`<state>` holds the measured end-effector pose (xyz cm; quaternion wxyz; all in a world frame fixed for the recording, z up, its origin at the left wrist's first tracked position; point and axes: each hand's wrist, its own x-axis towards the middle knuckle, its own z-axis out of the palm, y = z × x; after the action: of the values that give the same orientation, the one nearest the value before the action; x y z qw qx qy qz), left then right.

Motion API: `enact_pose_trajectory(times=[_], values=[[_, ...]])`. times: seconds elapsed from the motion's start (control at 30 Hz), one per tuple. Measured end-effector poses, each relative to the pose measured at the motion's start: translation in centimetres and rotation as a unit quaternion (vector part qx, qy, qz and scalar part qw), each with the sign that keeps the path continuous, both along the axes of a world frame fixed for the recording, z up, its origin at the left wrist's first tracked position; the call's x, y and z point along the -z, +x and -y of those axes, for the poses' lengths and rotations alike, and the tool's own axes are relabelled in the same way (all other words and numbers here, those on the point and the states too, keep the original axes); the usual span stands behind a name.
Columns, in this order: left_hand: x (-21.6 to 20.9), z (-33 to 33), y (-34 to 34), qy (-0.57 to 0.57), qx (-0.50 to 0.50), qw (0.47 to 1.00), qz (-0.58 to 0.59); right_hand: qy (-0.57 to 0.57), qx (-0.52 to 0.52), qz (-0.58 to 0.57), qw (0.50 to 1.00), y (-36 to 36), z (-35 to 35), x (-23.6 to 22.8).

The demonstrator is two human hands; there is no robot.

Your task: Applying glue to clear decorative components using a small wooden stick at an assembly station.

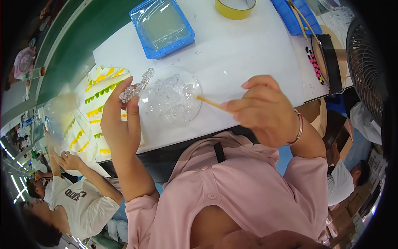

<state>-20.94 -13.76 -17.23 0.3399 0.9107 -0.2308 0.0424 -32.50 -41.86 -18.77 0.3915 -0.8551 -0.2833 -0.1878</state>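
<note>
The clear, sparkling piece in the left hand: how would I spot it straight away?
On the white tabletop, find the round clear plate. Just left of it, the person's left hand holds the long, narrow sparkling piece. Unlike the clear bits on the plate, it is gripped in a hand.

Workshop, paper-covered worktable (248,45) (co-workers (89,207) alongside), blue tray (171,50)

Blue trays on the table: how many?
2. One tray at top centre, left of the yellow tape roll; a second tray at top right, cut off by the picture's edge. Others may be hidden.
</note>
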Motion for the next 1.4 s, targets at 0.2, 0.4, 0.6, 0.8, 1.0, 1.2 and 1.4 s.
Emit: enact_pose_trajectory(times=[0.2,0.4,0.6,0.8,1.0,1.2,1.4], values=[[1.2,-1.2,-1.5,-0.111,-0.017,0.993,-0.024,0.056,0.092,0.027,0.994,2.4,3.3,-3.0],[2.5,-1.7,-2.4,-0.164,-0.02,0.986,0.017,0.035,0.126,0.073,0.989,7.9,1.2,-5.0],[2.6,-2.3,-2.6,-0.132,0.023,0.99,0.049,-0.049,0.123,0.074,0.988,11.4,-1.2,-2.9],[2.3,-2.8,-3.2,-0.149,0.042,0.987,0.052,-0.076,0.126,0.084,0.986,11.7,-1.8,-2.6],[2.5,-3.1,-3.1,-0.149,0.031,0.987,0.052,-0.038,0.135,0.077,0.987,10.8,-0.8,-3.4],[3.8,-3.8,-3.3,-0.057,0.017,0.993,0.097,0.045,0.146,0.067,0.986,8.4,0.6,-4.1],[4.9,-4.1,-3.4,-0.055,0.004,0.991,0.126,0.061,0.079,-0.019,0.995,4.0,1.5,-2.7]])
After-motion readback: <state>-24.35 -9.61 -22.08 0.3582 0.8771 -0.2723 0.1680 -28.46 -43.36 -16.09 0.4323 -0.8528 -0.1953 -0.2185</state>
